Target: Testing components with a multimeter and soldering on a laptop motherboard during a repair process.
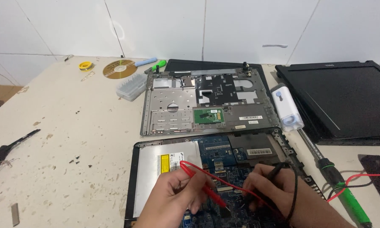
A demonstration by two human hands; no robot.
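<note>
Probing: head view, both hands over the opened laptop's blue circuit board (217,156).
Left hand (173,198): fingers pinched on the slim red probe (205,185), tip down on the board.
Right hand (274,190): pinching the black probe (271,174), beside the red.
Risk: tips close together; a slip could bridge contacts.

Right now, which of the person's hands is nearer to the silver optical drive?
Left. The left hand, holding the red probe, lies over the silver optical drive's lower right corner; the right hand is farther right, over the blue motherboard.

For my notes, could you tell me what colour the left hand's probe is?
Red probe; head view.
</note>
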